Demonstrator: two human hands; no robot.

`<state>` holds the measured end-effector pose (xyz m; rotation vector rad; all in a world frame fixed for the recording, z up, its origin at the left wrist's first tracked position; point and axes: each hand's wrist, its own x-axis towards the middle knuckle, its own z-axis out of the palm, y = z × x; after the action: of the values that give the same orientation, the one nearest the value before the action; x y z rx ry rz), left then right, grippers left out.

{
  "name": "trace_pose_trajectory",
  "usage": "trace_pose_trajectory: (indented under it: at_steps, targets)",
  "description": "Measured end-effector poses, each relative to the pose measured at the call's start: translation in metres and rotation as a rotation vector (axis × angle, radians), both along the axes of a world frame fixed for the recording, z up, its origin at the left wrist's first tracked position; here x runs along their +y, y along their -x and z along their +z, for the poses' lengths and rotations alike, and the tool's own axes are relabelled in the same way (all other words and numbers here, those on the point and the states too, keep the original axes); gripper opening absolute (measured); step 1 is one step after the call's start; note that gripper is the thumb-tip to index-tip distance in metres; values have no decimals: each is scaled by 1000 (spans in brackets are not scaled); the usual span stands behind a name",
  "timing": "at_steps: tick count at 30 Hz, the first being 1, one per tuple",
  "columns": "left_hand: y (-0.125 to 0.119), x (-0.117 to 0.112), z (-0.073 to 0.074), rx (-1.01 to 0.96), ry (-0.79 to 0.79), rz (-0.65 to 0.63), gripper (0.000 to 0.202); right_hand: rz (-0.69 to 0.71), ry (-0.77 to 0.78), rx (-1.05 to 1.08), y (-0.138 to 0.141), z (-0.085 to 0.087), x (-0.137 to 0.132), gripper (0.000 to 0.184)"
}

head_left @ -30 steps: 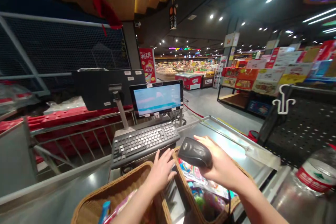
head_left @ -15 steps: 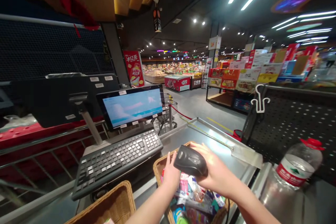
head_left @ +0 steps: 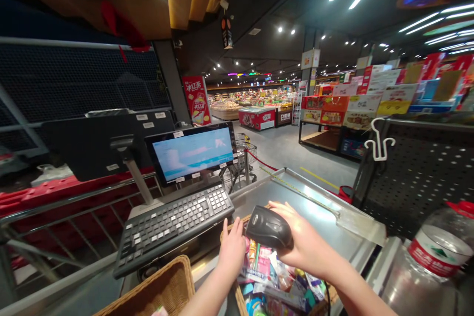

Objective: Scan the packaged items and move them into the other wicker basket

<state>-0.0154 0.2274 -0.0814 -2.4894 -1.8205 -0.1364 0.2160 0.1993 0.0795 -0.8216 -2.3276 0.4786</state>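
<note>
Right hand (head_left: 309, 237) clasps a handheld barcode scanner (head_left: 268, 227).
Seems light, smooth; best held round its body. Left hand (head_left: 232, 252) open beside wicker basket (head_left: 240, 300) of snack packets (head_left: 274, 276).

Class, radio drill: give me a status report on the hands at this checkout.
Right hand: black handheld barcode scanner gripped. Left hand: open, beside woven wicker basket of colourful packets. Black keyboard alongside.

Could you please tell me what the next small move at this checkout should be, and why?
Probably the left hand should lift one packet from the wicker basket toward the handheld barcode scanner. The right hand grips the scanner above the packed goods, while the left hand, seemingly empty, sits at the basket's edge.
</note>
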Motion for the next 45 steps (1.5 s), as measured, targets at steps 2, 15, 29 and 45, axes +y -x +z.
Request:
trace_pose_trajectory:
  at_steps: [2,15,29,45]
  targets:
    - [9,1,5,-2,-16,66,54,-3,4,6,1,0,0,60]
    - [25,11,25,-2,10,129,40,-15,-10,-20,3,6,-13,49]
    - [37,7,32,-38,18,-48,50,-64,17,5,2,-1,-9,64]
    - [73,-38,123,-182,-468,-33,17,-52,45,-106,40,1,-15,53]
